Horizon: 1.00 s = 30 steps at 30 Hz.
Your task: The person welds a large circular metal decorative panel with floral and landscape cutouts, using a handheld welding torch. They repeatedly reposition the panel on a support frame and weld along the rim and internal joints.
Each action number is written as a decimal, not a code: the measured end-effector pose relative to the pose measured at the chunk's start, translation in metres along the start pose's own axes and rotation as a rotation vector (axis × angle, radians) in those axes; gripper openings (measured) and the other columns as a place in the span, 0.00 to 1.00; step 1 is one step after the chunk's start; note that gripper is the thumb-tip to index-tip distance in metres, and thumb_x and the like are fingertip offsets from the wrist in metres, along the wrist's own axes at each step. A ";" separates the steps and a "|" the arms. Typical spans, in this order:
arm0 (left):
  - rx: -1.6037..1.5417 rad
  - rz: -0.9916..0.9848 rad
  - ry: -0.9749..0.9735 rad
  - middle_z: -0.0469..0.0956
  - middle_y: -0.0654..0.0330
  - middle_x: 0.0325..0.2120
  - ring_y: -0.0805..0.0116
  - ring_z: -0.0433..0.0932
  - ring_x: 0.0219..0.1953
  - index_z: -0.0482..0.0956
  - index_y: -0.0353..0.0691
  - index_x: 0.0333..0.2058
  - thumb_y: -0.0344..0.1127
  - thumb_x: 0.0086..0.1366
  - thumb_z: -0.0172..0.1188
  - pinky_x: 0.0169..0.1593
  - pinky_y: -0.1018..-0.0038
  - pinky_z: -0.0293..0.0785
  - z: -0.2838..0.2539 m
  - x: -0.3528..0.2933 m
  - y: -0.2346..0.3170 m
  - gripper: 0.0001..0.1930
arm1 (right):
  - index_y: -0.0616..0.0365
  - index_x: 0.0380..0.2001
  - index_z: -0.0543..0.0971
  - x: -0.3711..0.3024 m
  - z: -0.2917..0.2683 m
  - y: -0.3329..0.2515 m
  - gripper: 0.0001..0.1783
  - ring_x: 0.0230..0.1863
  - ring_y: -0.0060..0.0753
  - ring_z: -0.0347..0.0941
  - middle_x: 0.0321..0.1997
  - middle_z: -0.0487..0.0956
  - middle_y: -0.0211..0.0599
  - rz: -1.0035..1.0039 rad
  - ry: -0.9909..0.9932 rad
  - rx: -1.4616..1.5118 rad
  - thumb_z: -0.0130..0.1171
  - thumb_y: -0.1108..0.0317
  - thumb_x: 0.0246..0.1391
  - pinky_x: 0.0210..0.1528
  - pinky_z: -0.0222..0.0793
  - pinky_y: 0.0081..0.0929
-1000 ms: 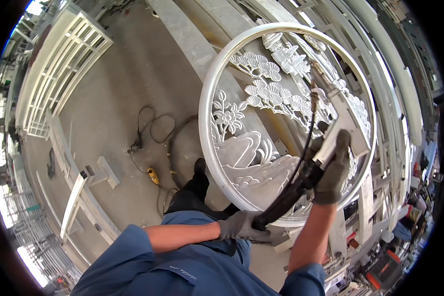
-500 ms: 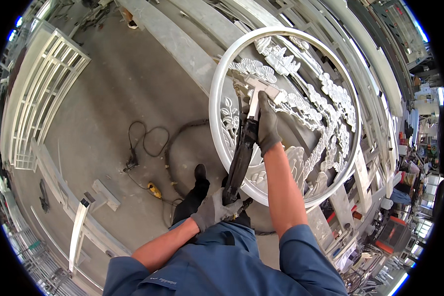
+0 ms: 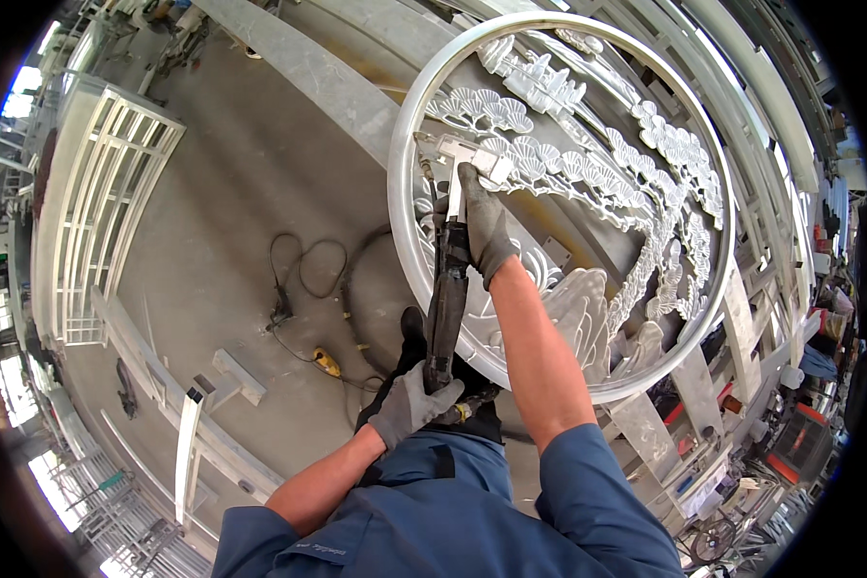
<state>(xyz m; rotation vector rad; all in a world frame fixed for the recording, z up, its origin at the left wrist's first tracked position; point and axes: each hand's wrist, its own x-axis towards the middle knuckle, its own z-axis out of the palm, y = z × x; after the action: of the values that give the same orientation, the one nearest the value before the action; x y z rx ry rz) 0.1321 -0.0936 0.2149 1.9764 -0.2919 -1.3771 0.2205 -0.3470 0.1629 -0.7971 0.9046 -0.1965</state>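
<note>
My gloved left hand is closed around the rear end of a long tool that looks like a welding gun, close to my waist. Its body is wrapped in black, and its silver head is T-shaped with small brass-coloured fittings. Farther up, my gloved right hand grips the neck just below that head. The head is over the left part of a round silvery metal panel, which has a ring frame and openwork leaves, branches and rock shapes. Exactly where the tool's tip points I cannot tell.
Long metal bars lie beneath and beyond the panel. A white metal grille stands at the left. On the floor are a black cable, a yellow power tool and a metal bracket. An orange-edged box sits at the right.
The view has shifted, so the panel appears larger and higher. The tool stands more upright in the picture, its head moved up and left; both hands keep their grip.
</note>
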 end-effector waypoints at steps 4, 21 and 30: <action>-0.027 -0.036 -0.031 0.80 0.54 0.31 0.67 0.79 0.35 0.75 0.32 0.43 0.54 0.63 0.68 0.44 0.67 0.75 0.006 0.003 -0.002 0.27 | 0.66 0.38 0.79 -0.001 -0.007 -0.001 0.32 0.20 0.32 0.77 0.25 0.80 0.42 0.022 -0.002 -0.007 0.54 0.40 0.65 0.23 0.75 0.30; -0.315 -0.008 -0.043 0.78 0.64 0.24 0.77 0.74 0.28 0.75 0.36 0.33 0.45 0.65 0.64 0.35 0.74 0.72 0.024 0.001 0.005 0.16 | 0.59 0.41 0.79 0.022 -0.007 0.010 0.23 0.24 0.30 0.77 0.26 0.79 0.37 0.071 -0.138 0.046 0.59 0.47 0.63 0.27 0.74 0.29; -0.353 -0.009 -0.058 0.78 0.63 0.22 0.76 0.75 0.26 0.76 0.36 0.32 0.44 0.66 0.63 0.33 0.74 0.72 0.023 -0.002 0.019 0.15 | 0.54 0.47 0.79 0.036 -0.006 0.017 0.20 0.24 0.30 0.75 0.30 0.78 0.35 0.046 -0.201 0.114 0.59 0.49 0.64 0.26 0.74 0.30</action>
<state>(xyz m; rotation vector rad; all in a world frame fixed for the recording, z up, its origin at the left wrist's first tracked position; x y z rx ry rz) 0.1142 -0.1156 0.2243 1.6510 -0.0594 -1.3860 0.2360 -0.3553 0.1265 -0.6759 0.7148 -0.1236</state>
